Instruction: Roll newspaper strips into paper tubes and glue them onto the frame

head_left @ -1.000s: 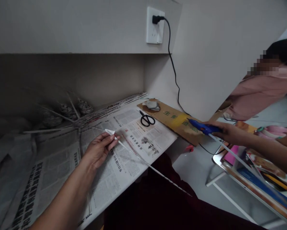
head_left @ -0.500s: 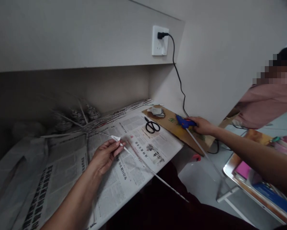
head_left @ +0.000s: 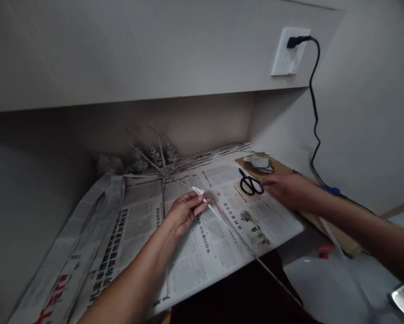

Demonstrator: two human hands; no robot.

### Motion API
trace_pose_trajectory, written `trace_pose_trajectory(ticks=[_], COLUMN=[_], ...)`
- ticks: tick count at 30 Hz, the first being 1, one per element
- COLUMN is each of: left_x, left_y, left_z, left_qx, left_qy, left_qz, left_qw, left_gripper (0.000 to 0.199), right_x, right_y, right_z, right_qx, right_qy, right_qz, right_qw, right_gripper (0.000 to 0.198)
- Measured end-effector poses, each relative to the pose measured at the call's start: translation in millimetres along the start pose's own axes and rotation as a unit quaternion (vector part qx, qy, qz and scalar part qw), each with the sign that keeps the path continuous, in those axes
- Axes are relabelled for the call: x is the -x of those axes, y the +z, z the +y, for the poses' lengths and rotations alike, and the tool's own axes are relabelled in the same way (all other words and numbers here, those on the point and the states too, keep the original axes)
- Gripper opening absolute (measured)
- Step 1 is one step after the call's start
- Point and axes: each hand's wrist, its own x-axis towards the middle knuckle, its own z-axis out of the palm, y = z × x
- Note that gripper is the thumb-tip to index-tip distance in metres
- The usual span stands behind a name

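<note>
My left hand pinches a thin rolled-paper stick together with a small white paper piece at the fingertips. The stick slants down to the right, past the table's front edge. Black-handled scissors lie on the newspaper. Right beside their handles is my right hand, slightly blurred, its fingers stretched out to the left and holding nothing visible. Partly hidden behind the right forearm, a blue glue gun lies on the cardboard, a long translucent glue stick trailing from it.
Newspaper covers the table. Behind lie a bundle of paper sticks and several pine cones. A grey cloth-like wad rests on the cardboard. A black cord runs down from the wall socket.
My right hand has let go of the glue gun and moved left to the scissors. The view has turned right-to-left across the scene, and the other person is out of sight. My left hand keeps its pinch.
</note>
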Motion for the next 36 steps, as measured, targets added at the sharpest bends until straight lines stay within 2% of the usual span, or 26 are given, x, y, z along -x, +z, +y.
trace_pose_trajectory(ticks=[1,2,4,7,9,13,18,20,23,24,25,26,27,30,32,34,36], left_x=[-0.2,-0.4,-1.1,-2.7,-4.0,-4.9,-2.7,-1.3,0.6,1.1,1.5,1.7,1.8,1.5,1.1,1.0,1.2], left_y=[-0.3,-0.7,-2.1,-6.0,-8.6,-10.8,-10.5,-10.3,-9.3,-8.9,-8.6,-8.5,-8.4,-8.7,-8.7,-8.2,-7.6], left_z=[0.3,0.8,2.6,6.6,9.3,12.6,14.4,14.9,15.5,15.6,15.7,15.8,15.7,15.2,14.7,14.1,13.9], left_qx=[0.003,0.004,0.010,0.025,0.030,0.025,0.013,0.010,0.002,-0.001,-0.004,-0.005,-0.005,-0.002,-0.005,-0.006,-0.007], left_qy=[0.001,0.003,0.009,0.019,0.016,0.001,-0.012,-0.015,-0.017,-0.018,-0.018,-0.017,-0.015,-0.005,-0.004,-0.006,-0.007], left_qz=[0.000,0.000,0.004,0.009,0.008,-0.007,-0.036,-0.042,-0.052,-0.055,-0.057,-0.058,-0.058,-0.057,-0.055,-0.050,-0.045], left_qw=[1.000,1.000,1.000,0.999,0.999,1.000,0.999,0.999,0.999,0.998,0.998,0.998,0.998,0.998,0.998,0.999,0.999], left_gripper=[0.006,0.006,0.007,0.008,0.007,0.006,0.006,0.006,0.006,0.006,0.006,0.006,0.006,0.007,0.007,0.007,0.006], right_x=[-9.4,-17.2,-27.8,-34.4,-36.4,-38.0,-33.6,-31.0,-27.5,-26.4,-25.4,-24.3,-23.2,-18.7,-15.3,-12.5,-11.2], right_y=[12.3,25.9,54.3,88.9,103.0,112.2,109.4,108.6,108.1,108.1,108.1,108.2,108.3,109.2,110.0,110.7,110.6], right_z=[-31.2,-59.2,-100.5,-124.5,-124.4,-118.1,-116.3,-115.5,-114.8,-115.0,-115.4,-116.1,-116.9,-120.1,-122.2,-123.9,-125.5], right_qx=[-0.038,-0.080,-0.147,-0.202,-0.290,-0.481,-0.589,-0.643,-0.715,-0.724,-0.725,-0.716,-0.696,-0.581,-0.496,-0.451,-0.453], right_qy=[-0.007,-0.001,-0.008,-0.010,0.026,0.092,0.104,0.127,0.180,0.190,0.190,0.180,0.165,0.132,0.123,0.107,0.095], right_qz=[-0.051,-0.075,-0.083,-0.039,-0.055,-0.129,-0.170,-0.192,-0.232,-0.242,-0.246,-0.239,-0.221,-0.135,-0.085,-0.058,-0.055], right_qw=[0.998,0.994,0.986,0.979,0.955,0.862,0.783,0.730,0.635,0.617,0.615,0.631,0.663,0.792,0.855,0.884,0.885], right_gripper=[0.020,0.025,0.032,0.029,0.030,0.025,0.031,0.031,0.030,0.031,0.032,0.032,0.032,0.029,0.025,0.025,0.027])
